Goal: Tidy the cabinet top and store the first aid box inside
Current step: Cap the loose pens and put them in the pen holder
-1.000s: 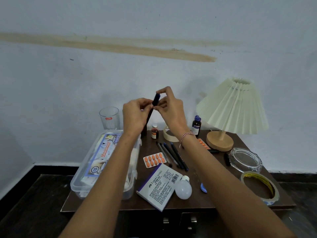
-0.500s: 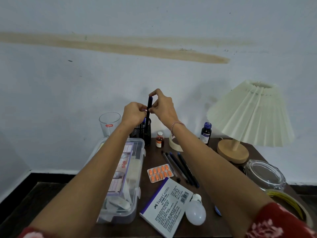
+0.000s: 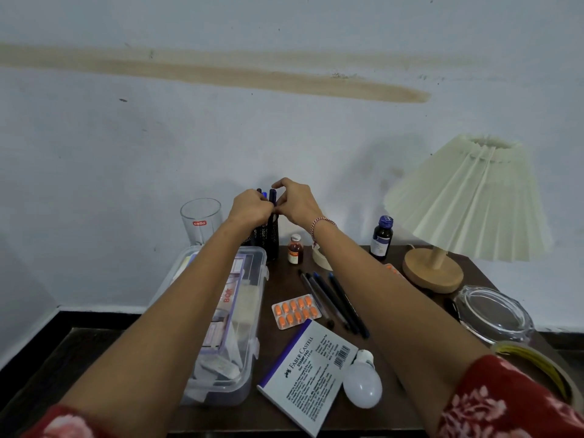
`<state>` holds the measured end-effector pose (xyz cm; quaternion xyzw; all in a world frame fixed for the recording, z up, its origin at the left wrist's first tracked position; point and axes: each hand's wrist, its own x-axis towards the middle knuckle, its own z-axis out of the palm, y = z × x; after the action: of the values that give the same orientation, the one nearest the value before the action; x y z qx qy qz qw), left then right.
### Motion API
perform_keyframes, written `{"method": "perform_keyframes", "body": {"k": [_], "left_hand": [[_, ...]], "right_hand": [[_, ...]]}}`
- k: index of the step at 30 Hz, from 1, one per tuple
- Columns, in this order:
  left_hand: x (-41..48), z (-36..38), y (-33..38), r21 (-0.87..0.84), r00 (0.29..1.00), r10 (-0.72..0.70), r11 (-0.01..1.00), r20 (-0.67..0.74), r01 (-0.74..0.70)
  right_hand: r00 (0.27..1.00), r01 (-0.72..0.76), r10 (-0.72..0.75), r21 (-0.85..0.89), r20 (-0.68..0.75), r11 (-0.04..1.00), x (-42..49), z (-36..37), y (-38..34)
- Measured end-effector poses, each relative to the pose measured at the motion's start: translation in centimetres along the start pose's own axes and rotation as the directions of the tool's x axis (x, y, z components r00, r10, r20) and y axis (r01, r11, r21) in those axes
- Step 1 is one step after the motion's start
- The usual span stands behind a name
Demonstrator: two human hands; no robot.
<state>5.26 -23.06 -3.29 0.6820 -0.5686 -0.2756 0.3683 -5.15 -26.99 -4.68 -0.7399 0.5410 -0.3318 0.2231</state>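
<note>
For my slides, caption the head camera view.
The left hand and right hand pinch a dark blue pen in the black mesh pen holder behind the clear plastic first aid box.

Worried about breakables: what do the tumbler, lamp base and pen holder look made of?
Tumbler: clear, glossy, the wall shows through; likely glass, possibly plastic. Lamp base: pale matte wood, judging by its tan colour. Pen holder: black perforated mesh, probably metal.

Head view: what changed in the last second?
The dark pen went from raised between both hands down into the mesh holder; left hand and right hand still pinch it at the rim. Loose pens, pill strip and first aid box stayed put.
</note>
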Motion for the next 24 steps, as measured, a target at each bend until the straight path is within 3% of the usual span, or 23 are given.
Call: {"method": "perform_keyframes", "body": {"k": [7, 14, 19, 24], "left_hand": [[-2.8, 0.6, 1.3, -0.248, 0.999, -0.029, 0.969, -0.044, 0.017], [-10.1, 5.2, 1.3, -0.386, 0.981, -0.111, 0.907, 0.16, 0.166], [-12.0, 8.4, 1.3, -0.406, 0.935, -0.207, 0.858, 0.29, 0.316], [-12.0, 10.1, 1.4, -0.362, 0.916, -0.26, 0.858, 0.306, 0.364]], "right_hand": [[0.996, -0.035, 0.036, 0.02, -0.076, 0.999, -3.8, -3.8, -0.4], [0.976, -0.206, 0.212, 0.104, -0.049, 0.973, -12.1, -6.5, 2.0], [0.952, -0.304, 0.305, -0.059, 0.017, 0.951, -14.0, -6.5, 4.9], [0.918, -0.369, 0.386, -0.167, 0.088, 0.914, -14.9, -5.9, 6.1]]}}
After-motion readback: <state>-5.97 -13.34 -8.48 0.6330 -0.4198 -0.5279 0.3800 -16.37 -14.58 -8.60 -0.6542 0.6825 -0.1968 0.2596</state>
